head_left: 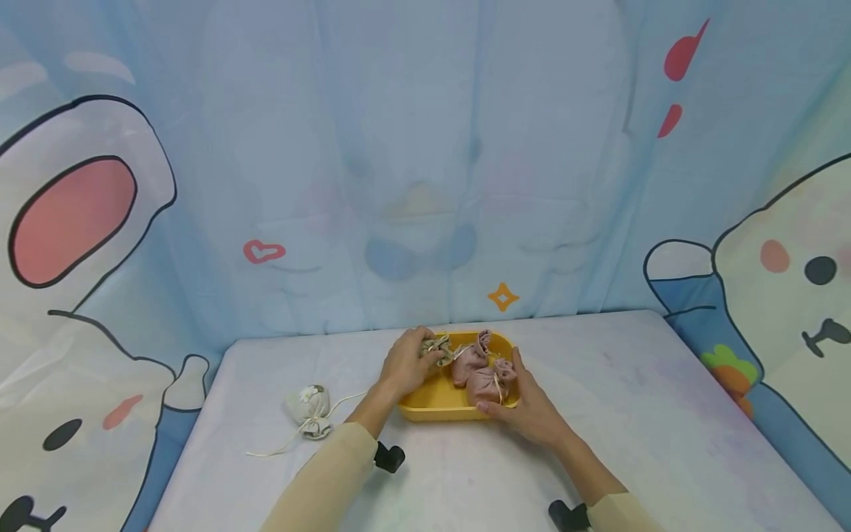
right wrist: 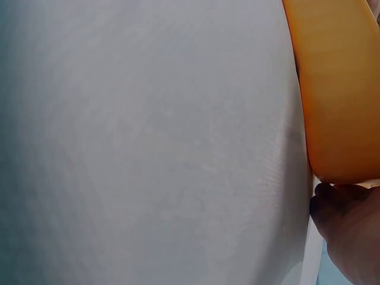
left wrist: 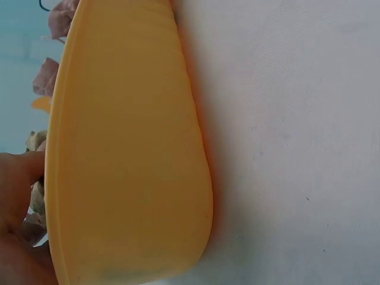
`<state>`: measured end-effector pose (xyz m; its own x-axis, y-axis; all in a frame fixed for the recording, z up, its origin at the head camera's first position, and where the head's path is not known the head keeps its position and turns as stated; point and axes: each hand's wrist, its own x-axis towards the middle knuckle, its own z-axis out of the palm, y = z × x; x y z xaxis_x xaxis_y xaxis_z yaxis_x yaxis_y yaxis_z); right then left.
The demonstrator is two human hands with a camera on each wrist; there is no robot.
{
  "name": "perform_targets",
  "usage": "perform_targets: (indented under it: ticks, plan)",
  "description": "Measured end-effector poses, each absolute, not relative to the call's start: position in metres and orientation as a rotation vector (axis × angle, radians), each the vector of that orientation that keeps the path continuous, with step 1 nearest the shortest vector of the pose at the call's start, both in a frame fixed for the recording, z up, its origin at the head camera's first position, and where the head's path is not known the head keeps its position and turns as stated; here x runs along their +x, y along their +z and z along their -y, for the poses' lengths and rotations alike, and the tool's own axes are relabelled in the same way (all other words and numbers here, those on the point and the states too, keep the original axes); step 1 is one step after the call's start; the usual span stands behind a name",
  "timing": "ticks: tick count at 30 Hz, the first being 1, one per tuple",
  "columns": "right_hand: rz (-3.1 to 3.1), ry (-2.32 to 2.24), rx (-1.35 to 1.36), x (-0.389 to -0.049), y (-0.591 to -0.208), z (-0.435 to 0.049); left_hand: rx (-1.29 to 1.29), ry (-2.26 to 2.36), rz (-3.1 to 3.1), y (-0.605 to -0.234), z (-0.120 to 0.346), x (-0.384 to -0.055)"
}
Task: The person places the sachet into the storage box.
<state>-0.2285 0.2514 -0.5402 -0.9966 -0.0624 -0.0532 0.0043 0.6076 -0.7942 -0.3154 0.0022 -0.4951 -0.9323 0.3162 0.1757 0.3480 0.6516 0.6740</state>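
My left hand [head_left: 407,362] pinches a small green-beige drawstring pouch [head_left: 436,346] over the left part of a yellow tray [head_left: 439,415]. In the left wrist view, the thumb and pouch show past the tray's rim [left wrist: 54,178]. Two pink drawstring pouches [head_left: 484,384] lie in the right part of the tray. My right hand [head_left: 532,406] grips the tray's right front corner, thumb at the near rim and fingers along the side. The right wrist view has its fingertips low against the tray wall [right wrist: 344,95].
A pale drawstring pouch [head_left: 312,406] with a flower on it lies left of the tray, its cords spread on the white tabletop [head_left: 459,480]. Behind the table hangs a blue cartoon-printed curtain [head_left: 412,148].
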Motion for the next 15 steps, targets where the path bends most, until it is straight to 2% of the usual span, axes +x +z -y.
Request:
perform_targets:
  ticks: [15]
  plan:
    - [-2.756,-1.363,-0.070,-0.2283,-0.5384,-0.2515,-0.584,-1.166,2.824,-0.4946,-0.0070,-0.3136]
